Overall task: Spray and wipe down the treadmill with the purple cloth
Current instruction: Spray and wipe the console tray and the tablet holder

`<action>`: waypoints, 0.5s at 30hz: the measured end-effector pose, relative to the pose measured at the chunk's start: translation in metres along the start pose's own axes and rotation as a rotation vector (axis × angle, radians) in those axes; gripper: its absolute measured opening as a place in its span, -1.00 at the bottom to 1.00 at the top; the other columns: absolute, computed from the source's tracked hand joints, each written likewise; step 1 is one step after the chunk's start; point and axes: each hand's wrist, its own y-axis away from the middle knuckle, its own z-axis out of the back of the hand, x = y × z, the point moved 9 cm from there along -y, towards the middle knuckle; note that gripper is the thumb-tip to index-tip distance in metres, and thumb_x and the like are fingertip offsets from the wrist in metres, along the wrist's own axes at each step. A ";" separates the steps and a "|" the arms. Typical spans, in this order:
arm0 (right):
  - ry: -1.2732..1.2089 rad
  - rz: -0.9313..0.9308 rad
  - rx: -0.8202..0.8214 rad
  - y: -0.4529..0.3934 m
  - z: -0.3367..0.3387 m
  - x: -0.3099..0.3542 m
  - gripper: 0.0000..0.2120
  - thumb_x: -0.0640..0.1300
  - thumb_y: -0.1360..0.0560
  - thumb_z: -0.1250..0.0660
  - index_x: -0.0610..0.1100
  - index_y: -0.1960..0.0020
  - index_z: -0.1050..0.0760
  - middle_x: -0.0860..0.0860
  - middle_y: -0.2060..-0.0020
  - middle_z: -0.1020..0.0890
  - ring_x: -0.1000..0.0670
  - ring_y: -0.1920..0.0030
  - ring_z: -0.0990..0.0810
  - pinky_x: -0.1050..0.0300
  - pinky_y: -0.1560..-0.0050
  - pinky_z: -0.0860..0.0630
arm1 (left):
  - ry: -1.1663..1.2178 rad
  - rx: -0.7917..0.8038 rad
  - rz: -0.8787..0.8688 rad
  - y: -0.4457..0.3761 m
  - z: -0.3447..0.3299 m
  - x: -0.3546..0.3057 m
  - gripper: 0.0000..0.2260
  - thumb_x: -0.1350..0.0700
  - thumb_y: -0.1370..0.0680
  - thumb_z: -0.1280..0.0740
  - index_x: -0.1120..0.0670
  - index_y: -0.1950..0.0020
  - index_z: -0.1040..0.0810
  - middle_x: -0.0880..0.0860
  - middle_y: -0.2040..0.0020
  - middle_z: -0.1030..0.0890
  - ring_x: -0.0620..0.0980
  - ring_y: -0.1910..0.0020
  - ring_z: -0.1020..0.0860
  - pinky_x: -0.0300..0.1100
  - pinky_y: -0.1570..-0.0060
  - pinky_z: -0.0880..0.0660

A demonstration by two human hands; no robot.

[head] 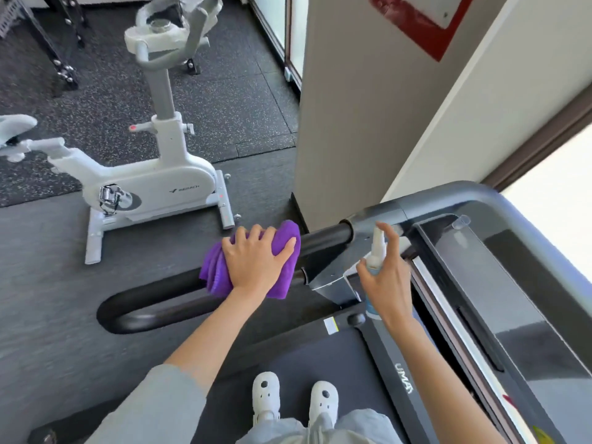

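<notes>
Head view: black treadmill handrail being wiped, console untouched.
Folded purple cloth is pressed under the left hand, fingers spread flat; the white spray bottle is gripped by the right hand.

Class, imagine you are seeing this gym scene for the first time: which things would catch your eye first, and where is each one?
The bright purple cloth stands out first, pressed by the left hand onto the treadmill's black handrail in the middle of the view. Just right of it, the right hand grips a small spray bottle near the console. A white exercise bike stands on the floor at left.
</notes>
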 end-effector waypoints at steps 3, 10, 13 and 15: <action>0.070 -0.073 -0.098 0.003 0.029 -0.014 -0.39 -0.28 -0.47 -0.32 0.11 -0.40 -0.22 -0.02 0.35 -0.48 -0.13 0.32 -0.46 0.04 0.29 -0.34 | 0.003 0.058 -0.102 -0.017 -0.005 -0.055 -0.42 -0.36 -0.54 0.07 -0.02 -0.10 -0.58 0.02 0.00 -0.62 0.13 0.01 -0.52 0.03 0.04 -0.33; 0.159 -0.211 -0.318 0.018 0.086 -0.038 -0.40 -0.30 -0.49 -0.30 0.12 -0.39 -0.19 -0.17 0.34 -0.55 -0.15 0.41 -0.50 -0.06 0.36 -0.47 | 0.055 0.073 -0.232 -0.039 -0.005 -0.113 -0.50 -0.28 -0.61 0.02 0.08 -0.09 -0.49 0.05 -0.05 -0.57 0.10 -0.03 -0.49 0.01 0.03 -0.35; 0.173 -0.220 -0.324 0.011 0.088 -0.039 -0.41 -0.29 -0.49 -0.30 0.12 -0.38 -0.17 -0.15 0.38 -0.52 -0.15 0.41 -0.49 -0.03 0.36 -0.44 | 0.153 0.039 -0.217 -0.039 -0.003 -0.119 -0.49 -0.29 -0.59 -0.02 0.09 -0.13 -0.51 0.06 -0.05 -0.57 0.11 -0.03 -0.48 0.04 0.01 -0.34; 0.182 -0.213 -0.320 0.003 0.086 -0.037 -0.40 -0.30 -0.49 -0.31 0.12 -0.38 -0.16 -0.13 0.38 -0.51 -0.17 0.40 -0.48 0.00 0.37 -0.42 | 0.191 0.023 -0.215 -0.040 -0.001 -0.129 -0.48 -0.29 -0.59 -0.02 0.09 -0.15 -0.51 0.07 -0.06 -0.57 0.12 -0.03 -0.48 0.05 0.00 -0.34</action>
